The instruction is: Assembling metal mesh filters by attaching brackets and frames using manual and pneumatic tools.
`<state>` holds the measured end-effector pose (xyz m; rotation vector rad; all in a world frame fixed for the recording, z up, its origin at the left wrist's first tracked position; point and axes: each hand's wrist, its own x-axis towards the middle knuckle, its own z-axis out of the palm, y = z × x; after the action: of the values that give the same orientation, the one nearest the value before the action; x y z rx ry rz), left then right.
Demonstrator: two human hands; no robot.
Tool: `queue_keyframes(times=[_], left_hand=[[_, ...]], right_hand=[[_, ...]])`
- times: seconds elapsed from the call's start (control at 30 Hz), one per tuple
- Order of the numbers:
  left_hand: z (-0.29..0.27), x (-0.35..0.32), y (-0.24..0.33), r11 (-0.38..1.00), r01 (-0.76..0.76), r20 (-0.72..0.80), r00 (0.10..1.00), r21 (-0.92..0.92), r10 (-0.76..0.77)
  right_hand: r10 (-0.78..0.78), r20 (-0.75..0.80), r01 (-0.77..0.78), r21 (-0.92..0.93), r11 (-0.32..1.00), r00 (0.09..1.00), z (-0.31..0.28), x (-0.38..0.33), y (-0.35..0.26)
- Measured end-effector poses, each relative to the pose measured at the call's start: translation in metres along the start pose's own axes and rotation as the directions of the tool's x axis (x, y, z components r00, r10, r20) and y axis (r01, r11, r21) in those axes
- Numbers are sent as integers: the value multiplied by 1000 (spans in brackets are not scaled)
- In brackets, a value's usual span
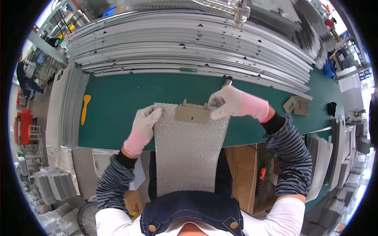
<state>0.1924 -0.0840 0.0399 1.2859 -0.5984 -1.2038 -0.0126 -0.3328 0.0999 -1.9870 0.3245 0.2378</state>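
A silver expanded-metal mesh sheet (185, 157) hangs over the near edge of the bench, its lower end against my apron. My left hand (144, 128), in a white and pink glove, is closed on the sheet's top left corner. A beige plastic clip-like piece (191, 114) with small prongs sits across the middle of the sheet's top edge. My right hand (235, 104), gloved alike, pinches the top right of the sheet beside the beige piece's right end. Its fingertips touch or nearly touch that piece; exact contact is hard to tell. Behind this hand a metal-tipped tool (228, 81) shows partly.
Long grey metal profiles (177, 43) lie stacked across the back of the green bench (118, 102). A yellow scraper (85, 109) lies at left, near upright grey panels (69, 110). Beige plastic pieces (301, 107) and a black object (331, 108) are at right. More mesh sheets (319, 167) stand at the lower right.
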Motion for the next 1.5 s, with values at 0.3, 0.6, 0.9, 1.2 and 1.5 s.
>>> queue_keyframes(times=[0.3,0.6,0.9,1.2,1.5], left_hand=[[17,-30,33,944,-316,-109,939,92,325],[16,-30,33,937,-348,-8,938,-15,348],[14,-37,35,933,-358,-42,933,-16,357],[49,-53,55,903,-410,-35,912,-130,409],[39,-77,51,873,-421,-36,904,-246,426]], right_hand=[[-206,-551,-430,-792,433,809,-65,9,101],[-449,-525,-199,-780,593,723,-60,-6,111],[-352,-611,-28,-523,852,709,-127,-114,13],[-165,-164,98,-354,930,973,-14,-85,-121],[-65,-28,57,-226,972,998,17,-53,-154]])
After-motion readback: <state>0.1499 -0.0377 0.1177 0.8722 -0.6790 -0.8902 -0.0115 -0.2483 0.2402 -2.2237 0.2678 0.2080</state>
